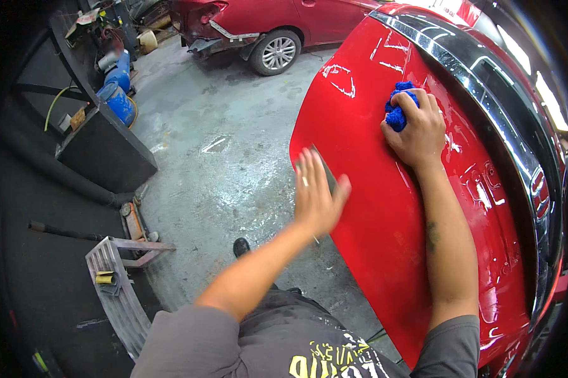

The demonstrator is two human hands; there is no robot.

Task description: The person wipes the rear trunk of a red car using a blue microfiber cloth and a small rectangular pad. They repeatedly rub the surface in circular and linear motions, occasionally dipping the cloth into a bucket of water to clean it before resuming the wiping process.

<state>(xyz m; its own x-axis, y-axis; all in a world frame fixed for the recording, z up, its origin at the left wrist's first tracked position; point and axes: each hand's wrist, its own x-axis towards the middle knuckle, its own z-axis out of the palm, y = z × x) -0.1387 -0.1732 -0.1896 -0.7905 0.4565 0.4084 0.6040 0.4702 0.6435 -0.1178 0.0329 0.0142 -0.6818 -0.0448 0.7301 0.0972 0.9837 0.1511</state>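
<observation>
A glossy red car panel (359, 151), which looks like a trunk lid, fills the right side of the view. At its left edge my left hand (315, 198) lies flat, fingers stretched together. Under the palm and against the panel is a dark grey sheet of sandpaper (325, 170), showing between thumb and fingers; most of it is hidden. Farther up the panel, my right hand (416, 129) is closed round a bunched blue cloth (397, 116), pressed on the red surface. Wet-looking streaks and reflections show around the cloth.
A black glass and chrome edge (479, 82) borders the panel at right. Another red car (252, 25) with a damaged rear corner stands at the back. On the left are a worn step stool (117, 283), a black cabinet (107, 148) and blue drums (115, 101). The floor (215, 151) looks wet.
</observation>
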